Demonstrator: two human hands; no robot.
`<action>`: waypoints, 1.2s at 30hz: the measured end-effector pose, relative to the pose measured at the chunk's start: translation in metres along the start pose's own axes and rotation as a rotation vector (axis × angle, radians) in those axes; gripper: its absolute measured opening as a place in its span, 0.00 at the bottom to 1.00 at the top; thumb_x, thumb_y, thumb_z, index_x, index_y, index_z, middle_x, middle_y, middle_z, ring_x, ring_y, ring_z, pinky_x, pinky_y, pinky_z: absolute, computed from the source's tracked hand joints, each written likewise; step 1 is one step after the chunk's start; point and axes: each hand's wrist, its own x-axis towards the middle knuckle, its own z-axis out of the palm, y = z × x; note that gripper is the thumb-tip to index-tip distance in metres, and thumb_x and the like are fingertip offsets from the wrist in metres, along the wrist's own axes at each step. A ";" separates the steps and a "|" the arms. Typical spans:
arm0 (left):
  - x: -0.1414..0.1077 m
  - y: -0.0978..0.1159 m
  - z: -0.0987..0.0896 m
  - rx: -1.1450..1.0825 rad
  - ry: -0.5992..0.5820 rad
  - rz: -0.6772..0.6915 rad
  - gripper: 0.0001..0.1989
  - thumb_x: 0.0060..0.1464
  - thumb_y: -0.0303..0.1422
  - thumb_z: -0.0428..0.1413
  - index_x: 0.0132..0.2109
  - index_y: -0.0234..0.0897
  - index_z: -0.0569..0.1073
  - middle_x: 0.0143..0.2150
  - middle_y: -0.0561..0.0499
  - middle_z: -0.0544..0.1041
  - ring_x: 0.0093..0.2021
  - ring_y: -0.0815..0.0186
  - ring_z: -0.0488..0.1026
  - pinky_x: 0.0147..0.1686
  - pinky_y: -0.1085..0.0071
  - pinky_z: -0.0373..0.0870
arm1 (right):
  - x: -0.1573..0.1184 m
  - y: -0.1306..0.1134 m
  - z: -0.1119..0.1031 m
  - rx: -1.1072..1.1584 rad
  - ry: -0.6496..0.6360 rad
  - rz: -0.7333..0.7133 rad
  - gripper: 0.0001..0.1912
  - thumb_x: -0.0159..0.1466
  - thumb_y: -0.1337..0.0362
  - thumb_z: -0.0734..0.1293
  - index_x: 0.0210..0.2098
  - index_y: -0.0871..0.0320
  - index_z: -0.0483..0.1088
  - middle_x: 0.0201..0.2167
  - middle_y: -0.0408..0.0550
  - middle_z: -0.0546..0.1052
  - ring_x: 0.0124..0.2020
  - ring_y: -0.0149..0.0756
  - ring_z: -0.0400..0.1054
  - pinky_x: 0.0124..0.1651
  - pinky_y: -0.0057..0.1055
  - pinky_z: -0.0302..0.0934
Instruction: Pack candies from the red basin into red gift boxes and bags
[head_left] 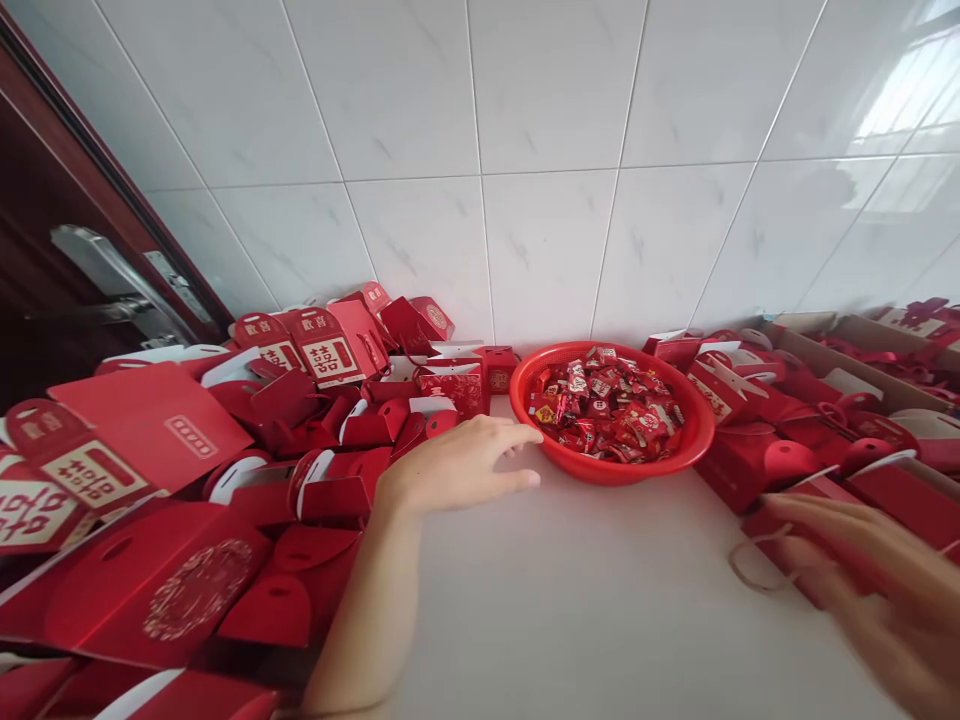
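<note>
My left hand (469, 462) is open beside the red plastic basket (615, 475). Its thumb and fingers are apart with nothing between them, and the fingertips come close to the rim. Red-wrapped candies (611, 405) fill the basket in a heap. Over on the right, my right hand (862, 570), slightly blurred, closes round a red gift box (765, 530). From that box hangs a thin cord loop (750, 568). The hand covers most of the box, which lies against other red boxes.
Many red candy boxes (195, 570) with printed characters crowd the left side. More red boxes (795, 460) stand at the right, with a cardboard carton (817, 350) behind. A tiled wall (555, 250) rises at the back of the white table (592, 600). A door handle (127, 290) shows at left.
</note>
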 end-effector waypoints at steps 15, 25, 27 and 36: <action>0.052 -0.046 -0.006 -0.364 0.541 0.059 0.15 0.58 0.38 0.57 0.48 0.34 0.79 0.52 0.43 0.82 0.50 0.59 0.79 0.55 0.62 0.74 | -0.058 -0.090 0.186 0.578 -0.680 -0.456 0.09 0.60 0.70 0.64 0.39 0.56 0.74 0.29 0.47 0.77 0.27 0.35 0.68 0.34 0.31 0.59; 0.063 -0.079 -0.064 -0.038 0.576 -0.369 0.08 0.49 0.27 0.58 0.34 0.37 0.83 0.41 0.47 0.85 0.44 0.57 0.80 0.48 0.66 0.74 | -0.056 -0.088 0.189 0.664 -0.679 -0.388 0.08 0.59 0.71 0.65 0.35 0.56 0.75 0.26 0.44 0.74 0.25 0.33 0.66 0.33 0.30 0.58; 0.063 -0.088 -0.061 -0.015 0.523 -0.430 0.07 0.44 0.24 0.59 0.27 0.38 0.82 0.33 0.48 0.84 0.38 0.56 0.80 0.43 0.65 0.74 | -0.056 -0.087 0.188 0.680 -0.670 -0.376 0.09 0.59 0.71 0.64 0.35 0.56 0.75 0.25 0.44 0.74 0.24 0.33 0.65 0.32 0.29 0.58; 0.063 -0.104 -0.037 0.023 0.478 -0.485 0.10 0.40 0.24 0.62 0.29 0.43 0.83 0.30 0.50 0.84 0.39 0.54 0.81 0.45 0.62 0.74 | -0.052 -0.087 0.184 0.721 -0.626 -0.388 0.11 0.63 0.70 0.61 0.36 0.57 0.76 0.25 0.46 0.74 0.23 0.32 0.63 0.28 0.28 0.57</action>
